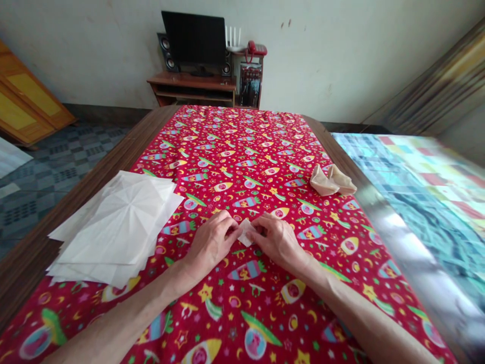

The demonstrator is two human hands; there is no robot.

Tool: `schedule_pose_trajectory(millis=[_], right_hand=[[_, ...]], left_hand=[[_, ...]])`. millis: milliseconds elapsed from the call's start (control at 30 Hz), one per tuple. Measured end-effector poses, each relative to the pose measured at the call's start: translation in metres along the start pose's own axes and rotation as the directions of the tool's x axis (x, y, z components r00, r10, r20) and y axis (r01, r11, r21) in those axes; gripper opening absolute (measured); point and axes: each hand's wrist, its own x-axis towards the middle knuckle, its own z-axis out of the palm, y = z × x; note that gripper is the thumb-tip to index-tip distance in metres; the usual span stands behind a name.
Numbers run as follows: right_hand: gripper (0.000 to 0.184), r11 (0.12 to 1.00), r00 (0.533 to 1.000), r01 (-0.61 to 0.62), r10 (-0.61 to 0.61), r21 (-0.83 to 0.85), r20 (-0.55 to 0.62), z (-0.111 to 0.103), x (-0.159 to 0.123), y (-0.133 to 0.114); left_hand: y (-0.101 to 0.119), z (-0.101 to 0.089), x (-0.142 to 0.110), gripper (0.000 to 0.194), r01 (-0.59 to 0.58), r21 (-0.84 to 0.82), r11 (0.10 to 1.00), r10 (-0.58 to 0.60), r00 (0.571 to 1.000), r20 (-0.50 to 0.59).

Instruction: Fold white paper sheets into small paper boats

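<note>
A small folded piece of white paper (246, 233) lies between my two hands at the middle of the red patterned cloth (242, 167). My left hand (217, 235) pinches its left edge with thumb and fingertips. On the opposite side, my right hand (276, 236) grips the right edge, fingers bent over it. The fingers cover part of the paper, so its full shape is hidden. To the left sits a stack of white paper sheets (125, 217), the top one marked with creases that meet at a point. Two folded paper shapes (331, 180) rest farther off to the right.
The cloth covers a brown wooden table (87, 187). A bed with a checked sheet (413, 202) stands close along the right. Beyond the far end are a desk (193, 86) with a monitor (195, 40), speakers and a red telephone (257, 49). A yellow-panelled cabinet (34, 91) stands left.
</note>
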Motion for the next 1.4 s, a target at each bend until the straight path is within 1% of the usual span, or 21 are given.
schedule_pose_trajectory(millis=[100,133,200,300,400,600,700,800,967,1100,1233,1300,1400], right_hand=[[0.008,0.994,1.000,0.002,0.000,0.111,-0.018,0.002,-0.002,0.001],[0.005,0.988,0.999,0.016,-0.011,0.151,-0.037,0.002,-0.003,0.001],[0.006,0.979,0.997,0.041,-0.026,0.202,-0.079,0.001,-0.008,0.001],[0.005,0.977,0.992,0.091,-0.072,0.192,-0.106,0.000,-0.013,0.002],[0.006,0.972,0.986,0.152,-0.137,0.176,-0.097,0.000,-0.014,0.003],[0.010,0.962,0.983,0.181,-0.168,0.205,-0.079,0.004,-0.014,0.007],[0.012,0.967,0.982,0.188,-0.183,0.171,-0.044,0.003,-0.014,0.007],[0.009,0.969,0.981,0.195,-0.194,0.154,-0.024,0.002,-0.013,0.005],[0.017,0.979,0.987,0.163,-0.161,0.124,-0.030,-0.001,-0.012,0.001],[0.019,0.994,0.993,0.110,-0.109,0.012,-0.042,-0.004,-0.011,-0.002],[0.021,0.987,0.995,0.083,-0.090,-0.135,-0.044,-0.006,-0.008,-0.004],[0.021,0.982,0.996,0.080,-0.086,-0.171,-0.027,-0.007,-0.007,-0.005],[0.020,0.980,0.997,0.083,-0.082,-0.178,0.012,-0.010,-0.006,-0.004]], left_hand=[[-0.004,0.002,-0.003,0.003,-0.032,-0.100,0.994,0.032,0.999,-0.001],[-0.005,0.002,-0.004,0.003,-0.037,-0.117,0.992,0.036,0.999,-0.004],[-0.005,0.002,-0.006,0.005,-0.048,-0.136,0.990,0.048,0.999,-0.007],[-0.003,0.000,-0.008,0.010,-0.082,-0.138,0.987,0.081,0.997,-0.007],[-0.002,-0.001,-0.009,0.012,-0.105,-0.137,0.985,0.104,0.994,-0.015],[-0.003,0.000,-0.009,0.013,-0.117,-0.128,0.985,0.115,0.993,-0.021],[-0.001,-0.001,-0.009,0.010,-0.119,-0.106,0.987,0.119,0.993,-0.010],[0.000,-0.001,-0.009,0.006,-0.103,-0.093,0.990,0.103,0.995,-0.002],[-0.002,0.002,-0.007,0.011,-0.035,-0.051,0.998,0.034,0.999,-0.012],[-0.001,0.001,-0.004,0.016,-0.007,0.038,0.999,0.008,1.000,-0.024],[0.002,-0.003,-0.001,0.022,0.026,0.107,0.994,-0.023,0.999,-0.028],[0.002,-0.005,0.000,0.023,0.037,0.128,0.991,-0.034,0.999,-0.023],[0.001,-0.007,0.001,0.021,0.046,0.154,0.987,-0.044,0.999,-0.017]])
